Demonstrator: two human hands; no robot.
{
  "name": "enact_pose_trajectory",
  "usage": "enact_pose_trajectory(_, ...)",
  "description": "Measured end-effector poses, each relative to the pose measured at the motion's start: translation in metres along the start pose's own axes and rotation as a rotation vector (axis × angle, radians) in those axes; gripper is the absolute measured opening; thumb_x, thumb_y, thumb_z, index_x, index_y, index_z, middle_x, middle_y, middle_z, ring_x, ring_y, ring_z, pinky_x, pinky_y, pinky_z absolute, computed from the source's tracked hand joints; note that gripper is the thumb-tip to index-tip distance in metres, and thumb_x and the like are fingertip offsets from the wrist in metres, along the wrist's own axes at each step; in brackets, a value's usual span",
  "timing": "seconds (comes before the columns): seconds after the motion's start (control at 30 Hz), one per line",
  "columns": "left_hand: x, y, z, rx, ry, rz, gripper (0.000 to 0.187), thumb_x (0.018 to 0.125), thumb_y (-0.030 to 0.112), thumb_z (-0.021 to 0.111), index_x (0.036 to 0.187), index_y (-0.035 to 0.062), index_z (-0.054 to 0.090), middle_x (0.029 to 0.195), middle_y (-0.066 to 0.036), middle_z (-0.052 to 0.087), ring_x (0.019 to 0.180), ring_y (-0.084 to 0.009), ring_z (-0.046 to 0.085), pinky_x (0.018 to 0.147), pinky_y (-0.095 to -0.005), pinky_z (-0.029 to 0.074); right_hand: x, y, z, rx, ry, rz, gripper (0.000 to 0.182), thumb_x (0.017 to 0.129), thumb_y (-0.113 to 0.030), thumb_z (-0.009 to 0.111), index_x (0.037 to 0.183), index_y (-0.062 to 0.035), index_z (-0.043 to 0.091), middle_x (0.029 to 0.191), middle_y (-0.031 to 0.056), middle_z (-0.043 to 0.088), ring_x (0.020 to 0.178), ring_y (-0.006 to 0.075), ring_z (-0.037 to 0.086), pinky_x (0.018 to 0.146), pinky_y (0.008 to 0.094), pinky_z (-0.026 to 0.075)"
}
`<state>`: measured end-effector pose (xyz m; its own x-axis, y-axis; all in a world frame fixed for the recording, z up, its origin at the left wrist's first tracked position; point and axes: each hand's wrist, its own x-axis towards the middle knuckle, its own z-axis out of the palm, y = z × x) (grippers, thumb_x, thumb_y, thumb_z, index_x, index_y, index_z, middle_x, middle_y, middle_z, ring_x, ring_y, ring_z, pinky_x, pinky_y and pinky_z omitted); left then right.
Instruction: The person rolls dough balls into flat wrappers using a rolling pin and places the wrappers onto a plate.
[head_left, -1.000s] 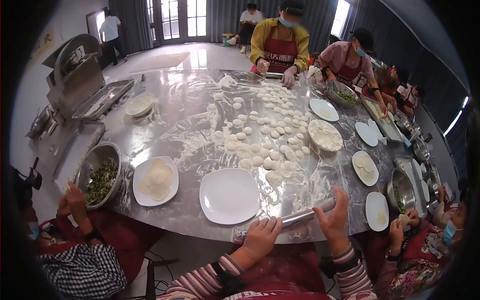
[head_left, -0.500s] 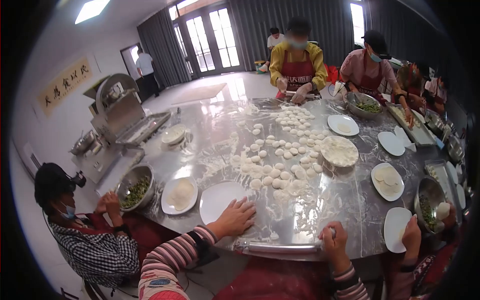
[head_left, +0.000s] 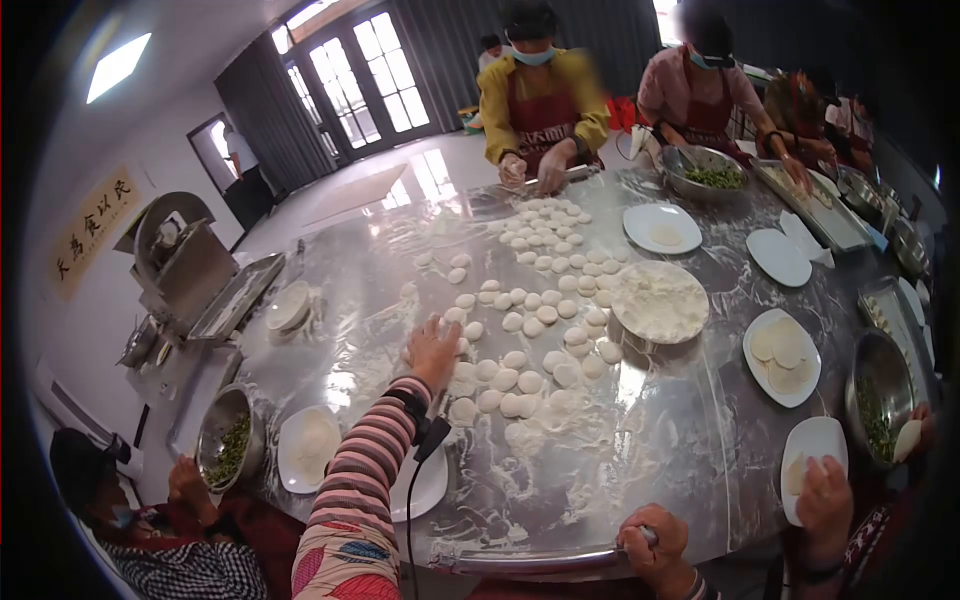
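My left hand (head_left: 433, 352) reaches out over the floury table, fingers stretched, at the left edge of a group of flattened round dough pieces (head_left: 505, 380). Whether its fingertips press on a piece is hidden. Closed at the table's front edge, my right hand (head_left: 655, 548) grips a rolling pin (head_left: 648, 536), of which only a grey end shows. Beneath my left forearm lies a white plate (head_left: 425, 488), partly covered by the sleeve. A black cable with a small dark box (head_left: 433, 438) hangs at my left wrist.
A bowl of flour (head_left: 660, 302) stands right of the dough. Plates with wrappers lie on both sides (head_left: 782, 357) (head_left: 310, 449). Co-workers sit left and right beside bowls of green filling (head_left: 232, 437) (head_left: 880, 397). Across the table a person in yellow (head_left: 540, 105) works with both hands.
My left hand has left the white plate's edge and moved forward to the dough pieces. My right hand stays closed at the front edge. The head view has shifted and tilted.
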<state>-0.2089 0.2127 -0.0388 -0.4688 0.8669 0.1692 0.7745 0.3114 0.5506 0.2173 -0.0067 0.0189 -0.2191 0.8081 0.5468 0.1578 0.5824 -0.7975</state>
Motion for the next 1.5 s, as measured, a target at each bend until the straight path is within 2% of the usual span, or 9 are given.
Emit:
enact_pose_trajectory(0.27,-0.058,0.047,0.002,0.134,-0.176,0.292,0.060,0.082,0.052,0.049,0.125,0.0096,0.050,0.129,-0.019,0.047,0.123,-0.0314,0.041,0.103,-0.0422,0.029,-0.006,0.009,0.004,0.037,0.039,0.039,0.010,0.075,0.001,0.060,0.081,-0.0035,0.052,0.062,0.0109,0.055,0.051,0.0229,0.057,0.046,0.0305,0.044)
enact_pose_trajectory(0.4,-0.105,0.061,-0.006,-0.331,-0.234,0.290,0.053,0.086,0.044,0.046,0.117,0.0008,0.052,0.120,-0.022,0.052,0.114,-0.0382,0.047,0.098,-0.0417,0.036,-0.009,0.005,0.007,0.027,0.081,0.062,0.009,0.077,0.003,0.057,0.081,-0.0027,0.052,0.061,0.0090,0.054,0.049,0.0175,0.055,0.046,0.0277,0.044)
enact_pose_trajectory(0.53,-0.097,0.037,-0.030,-0.083,-0.444,0.034,0.040,0.087,0.026,0.045,0.115,-0.0012,0.051,0.120,-0.027,0.050,0.114,-0.0408,0.045,0.098,-0.0457,0.034,-0.018,0.005,0.008,0.071,0.121,0.090,0.007,0.080,0.003,0.056,0.082,-0.0021,0.052,0.060,0.0069,0.054,0.051,0.0121,0.055,0.046,0.0249,0.044)
enact_pose_trajectory(0.8,-0.230,0.080,-0.020,-0.307,-0.173,0.127,0.043,0.075,0.007,0.054,0.117,-0.0052,0.046,0.121,-0.029,0.046,0.115,-0.0409,0.043,0.097,-0.0407,0.036,-0.021,0.002,0.013,0.062,0.175,0.087,0.004,0.084,-0.001,0.054,0.084,-0.0030,0.050,0.054,0.0042,0.052,0.048,0.0103,0.055,0.045,0.0249,0.043)
enact_pose_trajectory(0.97,-0.242,0.086,-0.067,-0.114,-0.285,0.089,0.031,0.074,0.010,0.058,0.102,-0.0025,0.054,0.115,-0.026,0.050,0.109,-0.0376,0.049,0.088,-0.0420,0.042,-0.023,-0.001,0.013,0.113,0.162,0.076,0.005,0.086,-0.003,0.055,0.086,-0.0029,0.050,0.055,0.0039,0.052,0.048,0.0099,0.054,0.044,0.0242,0.043)
enact_pose_trajectory(1.03,-0.255,0.087,-0.075,0.073,-0.489,0.220,0.030,0.070,0.026,0.069,0.086,0.0017,0.058,0.084,-0.020,0.058,0.084,-0.0361,0.056,0.073,-0.0417,0.046,-0.023,-0.006,0.012,0.122,0.154,0.099,0.005,0.085,-0.002,0.055,0.087,-0.0028,0.050,0.057,0.0039,0.053,0.050,0.0098,0.055,0.046,0.0245,0.044)
enact_pose_trajectory(1.13,-0.274,0.079,-0.062,0.116,-0.424,0.438,0.032,0.068,0.030,0.070,0.080,0.0033,0.058,0.080,-0.019,0.059,0.080,-0.0357,0.057,0.070,-0.0411,0.046,-0.023,-0.016,0.013,0.168,0.176,0.183,0.006,0.085,-0.002,0.055,0.086,-0.0032,0.049,0.059,0.0036,0.054,0.052,0.0099,0.056,0.048,0.0248,0.045)
enact_pose_trajectory(1.37,-0.277,0.102,-0.040,-0.243,-0.602,0.336,0.035,0.066,0.022,0.072,0.090,0.0003,0.061,0.079,-0.017,0.063,0.080,-0.0323,0.062,0.071,-0.0367,0.048,-0.026,-0.021,0.010,0.296,0.148,0.309,0.010,0.082,-0.001,0.059,0.082,-0.0033,0.050,0.059,0.0027,0.055,0.051,0.0091,0.055,0.045,0.0235,0.043)
enact_pose_trajectory(1.5,-0.273,0.102,-0.028,-0.363,-0.685,0.323,0.024,0.069,0.013,0.069,0.088,0.0001,0.064,0.074,-0.009,0.064,0.067,-0.0160,0.059,0.062,-0.0297,0.047,-0.007,-0.033,0.013,0.147,0.171,0.224,0.010,0.080,-0.002,0.061,0.077,-0.0033,0.051,0.054,0.0014,0.052,0.046,0.0074,0.051,0.042,0.0229,0.039)
